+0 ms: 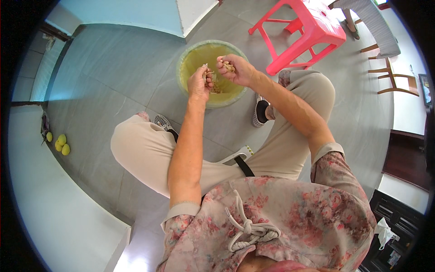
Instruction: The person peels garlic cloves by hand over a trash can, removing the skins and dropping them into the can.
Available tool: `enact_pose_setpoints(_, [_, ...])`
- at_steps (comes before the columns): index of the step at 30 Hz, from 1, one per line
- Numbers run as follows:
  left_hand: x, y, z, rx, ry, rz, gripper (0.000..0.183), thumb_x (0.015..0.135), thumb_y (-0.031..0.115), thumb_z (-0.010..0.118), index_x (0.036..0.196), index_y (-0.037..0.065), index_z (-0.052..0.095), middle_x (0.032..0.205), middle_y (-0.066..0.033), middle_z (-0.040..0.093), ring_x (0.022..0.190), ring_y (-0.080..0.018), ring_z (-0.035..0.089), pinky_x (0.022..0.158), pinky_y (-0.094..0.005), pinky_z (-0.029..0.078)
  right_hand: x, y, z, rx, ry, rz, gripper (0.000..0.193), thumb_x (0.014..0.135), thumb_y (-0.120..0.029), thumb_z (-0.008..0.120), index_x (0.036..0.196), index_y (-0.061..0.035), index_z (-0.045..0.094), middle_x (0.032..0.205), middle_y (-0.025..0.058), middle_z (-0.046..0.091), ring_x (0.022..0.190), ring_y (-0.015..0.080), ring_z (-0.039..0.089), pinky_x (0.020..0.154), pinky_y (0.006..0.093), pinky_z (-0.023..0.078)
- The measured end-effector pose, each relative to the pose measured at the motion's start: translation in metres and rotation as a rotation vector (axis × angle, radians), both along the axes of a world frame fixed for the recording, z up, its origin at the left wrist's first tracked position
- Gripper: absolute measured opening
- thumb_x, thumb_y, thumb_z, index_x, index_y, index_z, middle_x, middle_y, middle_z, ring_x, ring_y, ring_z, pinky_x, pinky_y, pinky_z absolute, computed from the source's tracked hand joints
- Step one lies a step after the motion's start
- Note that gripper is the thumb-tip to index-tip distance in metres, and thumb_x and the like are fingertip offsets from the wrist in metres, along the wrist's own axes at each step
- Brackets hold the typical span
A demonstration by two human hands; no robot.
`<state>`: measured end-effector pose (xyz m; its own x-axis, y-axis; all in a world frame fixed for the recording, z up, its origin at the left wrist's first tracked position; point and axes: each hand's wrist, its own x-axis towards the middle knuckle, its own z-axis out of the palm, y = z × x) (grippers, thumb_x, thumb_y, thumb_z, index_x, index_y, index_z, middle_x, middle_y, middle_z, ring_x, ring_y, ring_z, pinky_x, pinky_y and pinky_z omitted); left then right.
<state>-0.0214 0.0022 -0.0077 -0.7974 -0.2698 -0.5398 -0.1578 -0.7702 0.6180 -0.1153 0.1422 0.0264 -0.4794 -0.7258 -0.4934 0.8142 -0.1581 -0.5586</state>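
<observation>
My right hand [240,71] is curled round a small heap of pale tan pieces [228,67], which look like shelled nuts or beans. Close beside it, my left hand [198,85] is closed with the thumb up, and bits of something whitish and reddish-brown show at its fingertips. I cannot make out what they are. Both hands are over a round bin [185,72] with a yellowish inside and a pale rim. Brownish scraps [217,88] lie in the bin, partly hidden by my hands.
A red plastic stool [319,34] stands beyond the bin to the right. Wooden chair legs [392,79] are farther right. Several yellow-green round fruits [62,144] lie by the left wall. Between my legs is a white object with a green edge [242,154].
</observation>
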Motion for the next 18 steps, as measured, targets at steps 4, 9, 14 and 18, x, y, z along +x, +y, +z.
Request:
enact_pose_setpoints(4, [-0.001, -0.003, -0.006, 0.033, -0.025, -0.055, 0.021, 0.089, 0.025, 0.055, 0.088, 0.005, 0.062, 0.072, -0.0016, 0.057, 0.06, -0.011, 0.051, 0.052, -0.025, 0.042, 0.005, -0.001, 0.008, -0.061, 0.009, -0.067, 0.015, 0.091, -0.02, 0.05, 0.089, -0.0056, 0.055, 0.082, 0.0055, 0.054, 0.067, 0.0139, 0.051, 0.043, 0.0181, 0.034])
enact_pose_setpoints(9, [-0.005, -0.004, -0.009, 0.114, -0.014, -0.116, 0.042, 0.097, 0.036, 0.037, 0.093, 0.004, 0.063, 0.079, -0.0043, 0.061, 0.067, -0.0138, 0.055, 0.06, -0.0288, 0.046, -0.001, 0.003, 0.004, -0.128, 0.052, 0.071, 0.025, 0.096, -0.027, 0.046, 0.087, -0.0066, 0.057, 0.078, 0.0029, 0.053, 0.061, 0.0103, 0.046, 0.043, 0.0171, 0.03])
enact_pose_setpoints(14, [-0.003, 0.002, -0.003, 0.136, 0.042, -0.14, 0.051, 0.1, 0.04, 0.024, 0.101, 0.005, 0.062, 0.085, -0.005, 0.06, 0.08, -0.0173, 0.056, 0.078, -0.0339, 0.048, 0.014, -0.002, 0.007, 0.1, 0.242, 0.206, 0.031, 0.097, -0.033, 0.048, 0.088, -0.0073, 0.062, 0.07, -0.0033, 0.053, 0.055, 0.004, 0.044, 0.043, 0.0162, 0.031])
enact_pose_setpoints(18, [-0.004, -0.005, -0.014, 0.124, 0.075, -0.133, 0.052, 0.101, 0.04, 0.021, 0.107, 0.003, 0.057, 0.089, -0.0076, 0.06, 0.085, -0.0198, 0.057, 0.084, -0.037, 0.048, 0.021, -0.008, 0.005, 0.287, 0.478, 0.247, 0.029, 0.092, -0.034, 0.058, 0.084, -0.0065, 0.064, 0.068, -0.0057, 0.052, 0.054, 0.0017, 0.041, 0.043, 0.017, 0.03])
